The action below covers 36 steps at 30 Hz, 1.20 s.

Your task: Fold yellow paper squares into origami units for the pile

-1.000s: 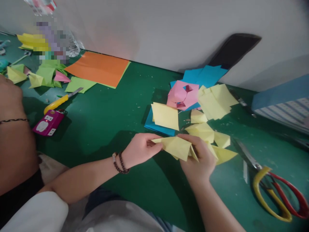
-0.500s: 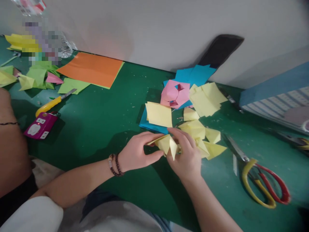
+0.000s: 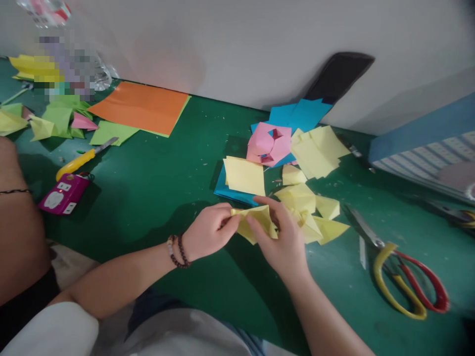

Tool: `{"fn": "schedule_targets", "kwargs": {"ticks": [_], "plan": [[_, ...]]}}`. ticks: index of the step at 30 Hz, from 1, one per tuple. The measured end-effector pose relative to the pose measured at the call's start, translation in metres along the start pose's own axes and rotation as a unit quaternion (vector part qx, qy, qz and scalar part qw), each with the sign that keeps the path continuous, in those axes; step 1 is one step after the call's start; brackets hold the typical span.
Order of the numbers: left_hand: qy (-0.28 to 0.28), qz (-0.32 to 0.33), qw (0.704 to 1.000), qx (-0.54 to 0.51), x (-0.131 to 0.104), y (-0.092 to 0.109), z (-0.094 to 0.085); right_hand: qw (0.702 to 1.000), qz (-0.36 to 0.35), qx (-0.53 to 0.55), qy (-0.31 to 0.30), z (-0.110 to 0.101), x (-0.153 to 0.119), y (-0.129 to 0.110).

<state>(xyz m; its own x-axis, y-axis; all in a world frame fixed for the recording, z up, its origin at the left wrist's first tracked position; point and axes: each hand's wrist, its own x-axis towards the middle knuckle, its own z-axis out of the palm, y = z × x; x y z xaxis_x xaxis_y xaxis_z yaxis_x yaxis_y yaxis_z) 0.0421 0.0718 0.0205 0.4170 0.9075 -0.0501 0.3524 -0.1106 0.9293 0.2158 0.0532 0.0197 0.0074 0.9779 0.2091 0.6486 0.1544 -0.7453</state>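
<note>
Paper (image 3: 261,215), one piece, yellow, creased: held between both hands above the table (image 3: 163,168), set between left fingers and right thumb. Left hand (image 3: 210,230): thumb and fingers pinched together on the paper's left corner. Right hand (image 3: 284,242): thumb pressed to the near face, fingers spread and arched round the right part, clasping it; their tips partly hidden. Scissors (image 3: 379,244), yellow and red handles: right of the right hand, apart. Folded pieces (image 3: 300,198), yellow: just beyond the right hand. Box (image 3: 65,195), purple: far left. Small sheets (image 3: 245,175), pale yellow: on blue paper (image 3: 219,185), just beyond the hands. Knife (image 3: 76,164), yellow handle: behind box. Pink model (image 3: 265,143): beyond small sheets. Orange sheet (image 3: 141,109): near the wall.
</note>
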Motion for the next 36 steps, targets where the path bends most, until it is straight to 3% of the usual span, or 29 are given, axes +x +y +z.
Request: {"fn": "schedule_targets", "kwargs": {"ticks": [5,7,12,22,29,32,36], "plan": [[-0.041,-0.100,0.980,-0.168,0.004,-0.004,0.002,0.998,0.018,0.060,-0.012,-0.001,-0.001,-0.003],[-0.055,-0.119,0.973,-0.189,0.006,-0.005,0.002,0.998,0.019,0.054,-0.015,-0.001,0.000,-0.003],[-0.038,-0.103,0.985,-0.135,0.006,-0.007,0.003,1.000,-0.006,0.025,-0.017,0.002,-0.001,-0.002],[-0.064,-0.092,0.990,-0.084,0.005,-0.008,0.002,0.999,-0.036,0.011,-0.038,0.003,-0.001,-0.003],[-0.058,-0.064,0.996,-0.035,0.006,-0.009,0.000,0.999,-0.001,0.017,-0.030,0.002,-0.001,-0.004],[-0.062,-0.055,0.997,0.009,0.007,-0.008,-0.003,0.998,0.014,0.048,-0.045,-0.002,-0.002,-0.003],[-0.044,-0.072,0.996,0.013,0.009,-0.008,-0.006,0.982,0.009,0.184,-0.047,-0.006,-0.003,0.006]]}}
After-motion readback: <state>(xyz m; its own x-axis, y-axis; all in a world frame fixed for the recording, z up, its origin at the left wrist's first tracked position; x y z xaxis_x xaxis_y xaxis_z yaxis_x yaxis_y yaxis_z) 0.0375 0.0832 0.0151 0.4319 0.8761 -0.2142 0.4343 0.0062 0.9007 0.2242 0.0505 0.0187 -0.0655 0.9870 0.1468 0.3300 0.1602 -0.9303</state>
